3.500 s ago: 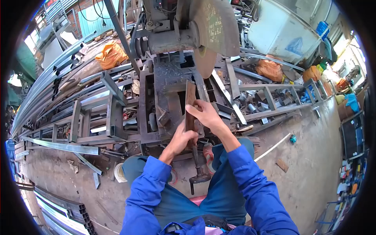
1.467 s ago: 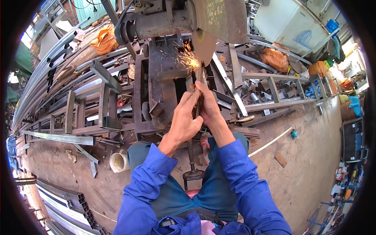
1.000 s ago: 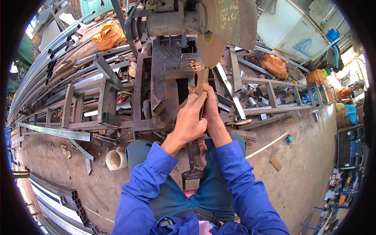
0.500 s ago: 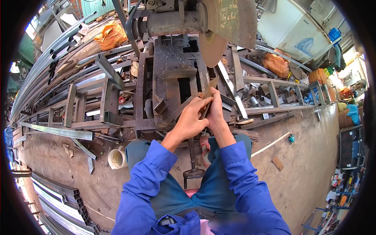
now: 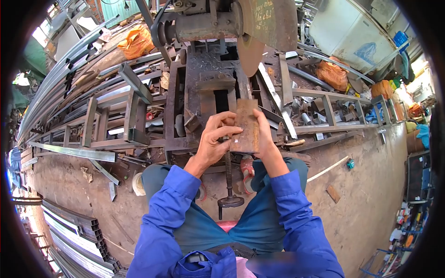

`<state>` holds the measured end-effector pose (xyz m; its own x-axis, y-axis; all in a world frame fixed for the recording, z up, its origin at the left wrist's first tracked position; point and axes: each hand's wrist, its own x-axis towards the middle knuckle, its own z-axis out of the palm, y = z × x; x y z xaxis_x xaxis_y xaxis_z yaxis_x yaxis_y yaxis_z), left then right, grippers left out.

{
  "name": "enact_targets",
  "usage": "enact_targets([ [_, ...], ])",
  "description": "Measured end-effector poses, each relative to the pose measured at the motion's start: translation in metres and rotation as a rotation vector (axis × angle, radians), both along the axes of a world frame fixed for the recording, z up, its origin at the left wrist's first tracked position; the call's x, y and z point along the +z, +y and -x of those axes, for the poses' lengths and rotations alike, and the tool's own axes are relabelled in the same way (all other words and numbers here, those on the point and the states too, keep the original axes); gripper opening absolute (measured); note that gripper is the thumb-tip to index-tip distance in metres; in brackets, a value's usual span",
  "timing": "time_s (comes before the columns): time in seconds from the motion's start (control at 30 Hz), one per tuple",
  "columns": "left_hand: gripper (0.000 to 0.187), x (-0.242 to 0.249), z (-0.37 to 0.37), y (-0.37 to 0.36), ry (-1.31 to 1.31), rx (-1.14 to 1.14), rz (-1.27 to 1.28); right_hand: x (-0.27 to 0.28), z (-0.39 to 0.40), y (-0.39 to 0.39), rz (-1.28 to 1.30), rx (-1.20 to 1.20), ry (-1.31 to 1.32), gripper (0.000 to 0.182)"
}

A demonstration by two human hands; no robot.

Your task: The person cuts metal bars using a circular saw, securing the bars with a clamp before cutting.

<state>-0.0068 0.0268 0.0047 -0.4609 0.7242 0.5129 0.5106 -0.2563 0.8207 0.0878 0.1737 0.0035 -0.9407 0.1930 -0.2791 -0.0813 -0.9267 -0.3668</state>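
Observation:
A brown, rusty flat metal plate (image 5: 246, 121) is held up in front of me, its broad face toward the camera. Along its right edge, my right hand (image 5: 266, 142) grips it, with the thumb side against the border. My left hand (image 5: 213, 142) is at the left edge, its fingers curled and a fingertip on the plate's face. Beyond the hands stands a cut-off saw, whose abrasive disc (image 5: 251, 55) hangs under a guard (image 5: 273, 23). The saw's dark metal base (image 5: 194, 65) lies behind the plate, and a screw with a crank handle (image 5: 230, 201) points toward me.
Metal tubes and offcuts (image 5: 92, 74) crowd the left side. A welded ladder-like frame (image 5: 328, 111) lies to the right beside orange bags (image 5: 332, 75). Stacked square tubes (image 5: 76, 236) sit at lower left. A white bucket (image 5: 138, 184) stands by my left knee.
The plate has turned from nearly edge-on to showing its broad face. My hands have moved apart to its two sides and slightly closer to me.

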Motion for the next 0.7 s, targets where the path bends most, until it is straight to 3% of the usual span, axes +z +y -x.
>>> enact_targets([
  [0.07, 0.022, 0.007, 0.011, -0.002, 0.023, 0.014, -0.123, 0.004, -0.006, -0.001, -0.537, 0.137, -0.344, 0.070],
  [0.1, 0.019, 0.003, 0.007, 0.002, -0.222, 0.019, -0.213, -0.021, -0.008, 0.013, -0.673, 0.338, -0.421, 0.074],
  [0.13, 0.021, 0.008, -0.003, -0.004, -0.698, -0.026, -0.188, 0.021, -0.017, 0.011, -0.794, 0.515, -0.444, 0.072],
  [0.2, 0.024, 0.002, 0.002, 0.001, -0.962, -0.004, -0.223, 0.021, -0.025, 0.012, -1.258, 0.500, -0.376, 0.071],
  [0.23, 0.030, 0.004, -0.003, 0.005, -1.094, 0.049, -0.226, 0.028, -0.022, 0.023, -1.400, 0.694, -0.441, 0.064],
  [0.27, 0.030, 0.004, 0.001, 0.007, -1.094, 0.049, -0.223, 0.027, -0.023, 0.019, -1.397, 0.693, -0.441, 0.064],
  [0.3, 0.033, 0.004, 0.005, 0.011, -1.131, -0.029, -0.219, 0.024, -0.026, 0.010, -1.263, 0.545, -0.151, 0.073],
  [0.33, 0.036, 0.007, 0.009, 0.016, -1.172, -0.108, -0.211, 0.021, -0.028, 0.001, -1.111, 0.389, 0.123, 0.089],
  [0.37, 0.036, 0.012, 0.013, 0.024, -1.248, -0.238, -0.215, 0.012, -0.023, -0.002, -0.952, 0.540, 0.122, 0.114],
  [0.4, 0.036, 0.019, 0.015, 0.034, -1.251, -0.248, -0.214, -0.004, -0.022, -0.013, -0.912, 0.439, 0.061, 0.113],
  [0.47, 0.033, 0.029, 0.014, 0.055, -1.425, -0.325, -0.285, -0.021, -0.007, -0.024, -1.154, 0.052, 0.050, 0.108],
  [0.5, 0.032, 0.033, 0.014, 0.064, -1.293, -0.230, -0.224, -0.020, -0.003, -0.026, -1.158, 0.047, 0.041, 0.108],
  [0.57, 0.032, 0.035, 0.015, 0.077, -1.298, -0.203, -0.147, -0.018, 0.003, -0.024, -0.857, -0.021, -0.005, 0.098],
  [0.67, 0.034, 0.028, 0.021, 0.090, -1.296, -0.168, -0.058, -0.010, -0.001, -0.023, -0.656, -0.024, -0.050, 0.106],
  [0.7, 0.035, 0.026, 0.023, 0.092, -1.268, -0.174, -0.011, -0.012, 0.000, -0.023, -0.649, -0.036, -0.049, 0.097],
])
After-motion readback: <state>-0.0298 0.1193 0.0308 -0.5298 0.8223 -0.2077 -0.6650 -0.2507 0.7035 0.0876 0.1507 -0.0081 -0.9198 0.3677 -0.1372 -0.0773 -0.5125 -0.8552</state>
